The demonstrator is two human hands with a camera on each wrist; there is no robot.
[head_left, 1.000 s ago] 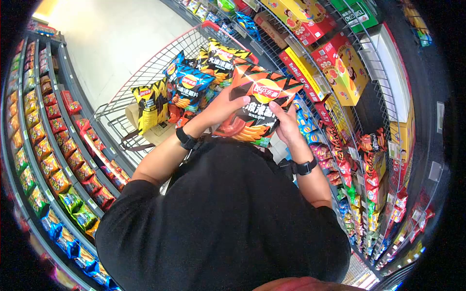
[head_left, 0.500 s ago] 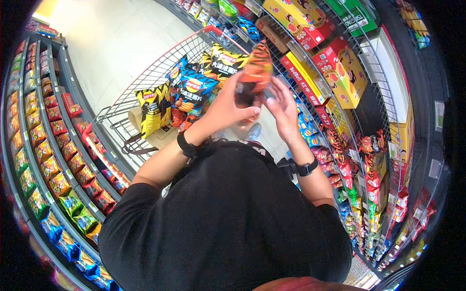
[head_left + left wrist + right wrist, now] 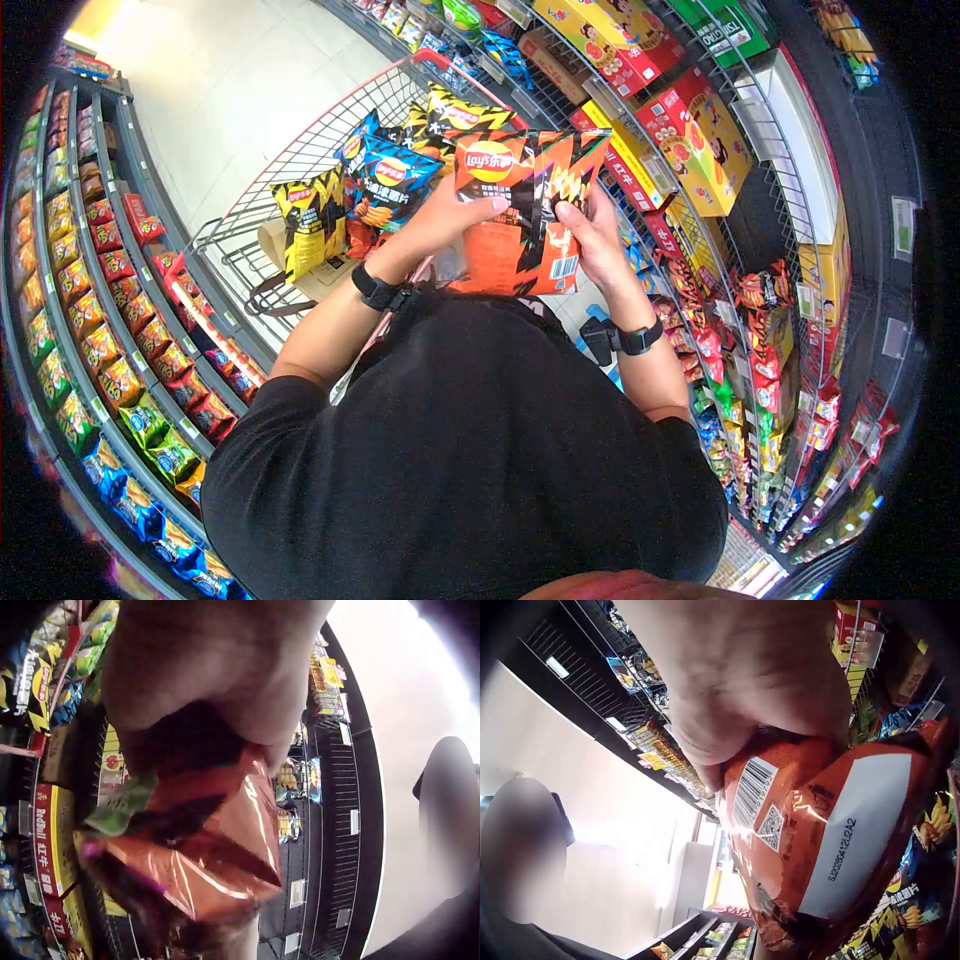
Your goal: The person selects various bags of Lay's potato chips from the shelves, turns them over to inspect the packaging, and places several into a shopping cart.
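Note:
An orange and black Lay's chip bag [image 3: 520, 215] is held up in front of the person, its back side with a barcode facing the head camera. My left hand [image 3: 450, 218] grips its left edge, thumb on top. My right hand [image 3: 592, 238] grips the right edge. In the left wrist view the orange bag [image 3: 202, 855] fills the frame under the left hand [image 3: 217, 667]. The right wrist view shows the bag's barcode and white date panel [image 3: 817, 832] below the right hand [image 3: 742, 682].
A red-rimmed wire shopping cart [image 3: 300, 160] stands ahead with several chip bags, blue [image 3: 390, 185] and yellow-black [image 3: 310, 215]. Shelves of snack packs [image 3: 110, 300] line the left. Wire racks with red and yellow boxes [image 3: 690, 130] and hanging snacks run along the right.
The bag was turned over: its front faced the camera, then it stood edge-on, and now its back with the barcode faces the camera. Both hands kept hold of it.

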